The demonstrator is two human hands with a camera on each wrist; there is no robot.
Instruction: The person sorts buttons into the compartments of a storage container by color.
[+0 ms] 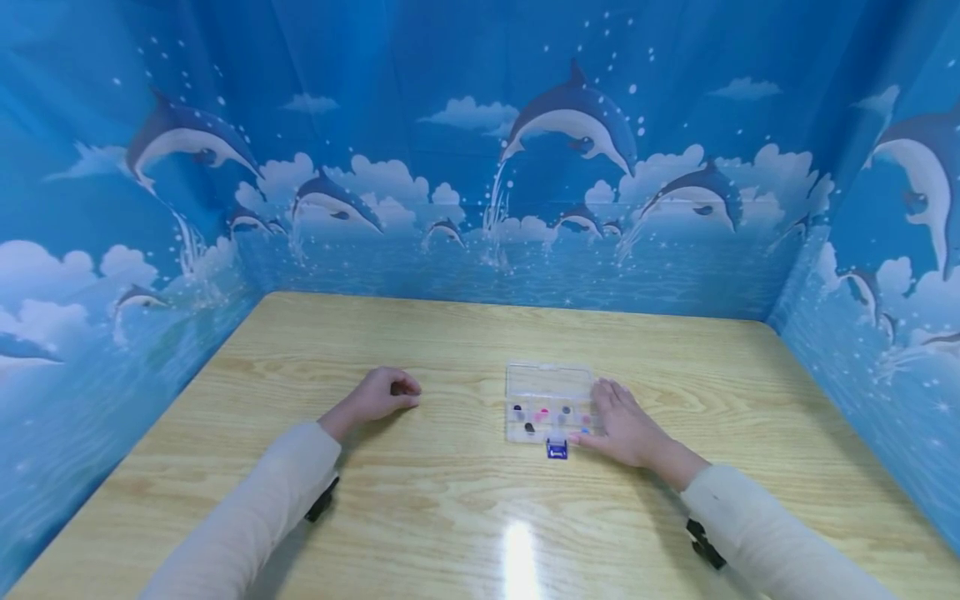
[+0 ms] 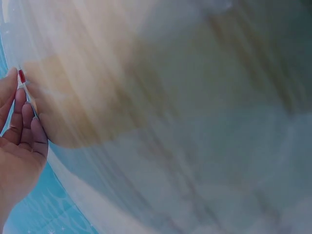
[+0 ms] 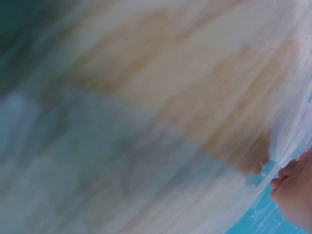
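Observation:
A clear divided box (image 1: pixel 513 433) lies on the table with its lid (image 1: pixel 550 382) folded back. Small black, pink, grey and blue pieces sit in its compartments. My right hand (image 1: pixel 626 427) rests along the box's right side, its fingers straight and the thumb at the front edge. To the left of the box, my left hand (image 1: pixel 381 393) is close over the table with its fingers bent. In the left wrist view its thumb and index finger pinch a small red piece (image 2: pixel 21 76) with clear ends.
A purple clip-like piece (image 1: pixel 557 449) stands out at the box's front edge. The wood-grain table (image 1: pixel 420 500) ends at a blue dolphin curtain (image 1: pixel 420 267) on the back and both sides. Both wrists carry black straps under light sleeves (image 1: pixel 255 508).

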